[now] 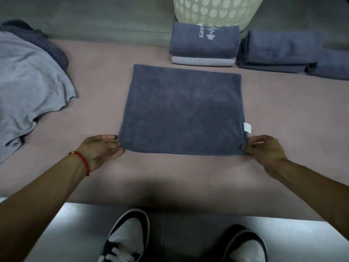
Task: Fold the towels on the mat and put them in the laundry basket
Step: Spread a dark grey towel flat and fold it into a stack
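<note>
A dark grey-blue towel (181,110) lies flat, folded into a rectangle, in the middle of the pink mat (170,176). A white tag sticks out at its right edge. My left hand (100,148) rests at the towel's near left corner with fingers fairly straight, fingertips touching the edge. At the near right corner, my right hand (264,146) pinches the cloth between thumb and fingers. The cream laundry basket (217,10) with heart-shaped holes stands beyond the mat's far edge.
Two folded towels (204,44) are stacked before the basket, more folded dark towels (279,50) to their right. A crumpled pile of light and dark grey towels (30,87) lies at the left. My shoes (128,241) stand on the floor by the mat's near edge.
</note>
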### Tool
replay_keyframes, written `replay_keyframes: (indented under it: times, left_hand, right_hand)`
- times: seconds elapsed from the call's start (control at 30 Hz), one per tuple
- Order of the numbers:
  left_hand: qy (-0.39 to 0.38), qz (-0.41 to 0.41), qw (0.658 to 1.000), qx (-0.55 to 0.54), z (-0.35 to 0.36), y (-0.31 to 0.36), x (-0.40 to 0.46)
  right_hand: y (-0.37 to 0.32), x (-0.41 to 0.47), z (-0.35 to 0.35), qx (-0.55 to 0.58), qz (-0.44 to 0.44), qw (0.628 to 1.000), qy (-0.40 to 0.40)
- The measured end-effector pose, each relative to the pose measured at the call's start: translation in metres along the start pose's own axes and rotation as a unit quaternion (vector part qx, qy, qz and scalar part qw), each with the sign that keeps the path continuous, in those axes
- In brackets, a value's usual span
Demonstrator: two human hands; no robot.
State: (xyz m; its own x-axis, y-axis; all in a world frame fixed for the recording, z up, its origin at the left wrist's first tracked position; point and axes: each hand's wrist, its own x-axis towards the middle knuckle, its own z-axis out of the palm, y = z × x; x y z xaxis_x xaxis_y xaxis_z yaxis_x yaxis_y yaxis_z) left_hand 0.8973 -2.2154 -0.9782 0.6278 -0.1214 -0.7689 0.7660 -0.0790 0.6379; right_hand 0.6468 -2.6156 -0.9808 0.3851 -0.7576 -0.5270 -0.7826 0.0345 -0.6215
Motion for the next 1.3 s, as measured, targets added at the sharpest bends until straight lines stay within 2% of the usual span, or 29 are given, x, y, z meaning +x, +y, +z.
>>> replay_keyframes:
  times: [0.07, 0.2, 0.3, 0.37, 0.47, 0.6, 0.67, 0.73, 0.83, 0.87, 0.93, 1.03, 1.07, 1.13, 1.3]
  left_hand:
    - [-0.008, -0.011, 1.000, 0.027, 0.000, 0.002, -0.001]
    - [-0.019, 0.039, 0.991, 0.130, -0.012, -0.004, -0.014]
    - [-0.030, 0.043, 0.980, 0.192, -0.030, -0.020, -0.033]
    - [-0.026, 0.074, 0.970, 0.229, -0.043, -0.033, -0.046]
    - [-0.048, 0.111, 0.957, 0.265, -0.057, -0.050, -0.064]
    - [-0.050, 0.112, 0.943, 0.308, -0.069, -0.066, -0.071]
    - [-0.033, 0.117, 0.907, 0.404, -0.072, -0.067, -0.068]
    - [-0.048, 0.097, 0.852, 0.512, -0.067, -0.060, -0.065]
    - [-0.113, 0.015, 0.747, 0.654, -0.052, -0.026, -0.056]
    - [-0.115, -0.009, 0.726, 0.678, -0.043, -0.008, -0.051]
    - [-0.086, 0.008, 0.734, 0.673, -0.022, 0.027, -0.040]
    - [-0.012, 0.169, 0.762, 0.625, 0.019, 0.071, -0.009]
    - [0.008, 0.199, 0.779, 0.595, 0.035, 0.083, 0.005]
    - [0.032, 0.206, 0.801, 0.562, 0.064, 0.103, 0.031]
    - [0.055, 0.177, 0.869, 0.458, 0.112, 0.135, 0.076]
  right_hand:
    - [0.002, 0.000, -0.002, -0.021, 0.007, 1.000, -0.013]
    - [0.008, -0.013, -0.014, -0.028, 0.020, 0.998, -0.047]
    - [0.023, -0.040, -0.021, -0.109, 0.025, 0.990, -0.091]
    - [0.036, -0.059, -0.022, -0.144, 0.027, 0.983, -0.109]
    - [0.054, -0.080, -0.023, -0.209, -0.009, 0.970, -0.123]
    - [0.058, -0.095, -0.024, -0.316, -0.055, 0.934, -0.160]
    - [0.055, -0.095, -0.023, -0.366, -0.060, 0.910, -0.184]
    - [0.048, -0.093, -0.022, -0.409, -0.065, 0.884, -0.219]
    - [0.015, -0.082, -0.025, -0.476, -0.054, 0.830, -0.287]
    - [-0.002, -0.074, -0.029, -0.486, -0.050, 0.825, -0.284]
    - [-0.034, -0.049, -0.041, -0.476, -0.074, 0.849, -0.215]
    - [-0.072, 0.004, -0.053, -0.362, -0.110, 0.921, -0.091]
    - [-0.084, 0.020, -0.053, -0.314, -0.109, 0.940, -0.078]
    - [-0.105, 0.047, -0.048, -0.246, -0.104, 0.961, -0.070]
    - [-0.132, 0.093, -0.023, -0.206, -0.126, 0.965, -0.102]
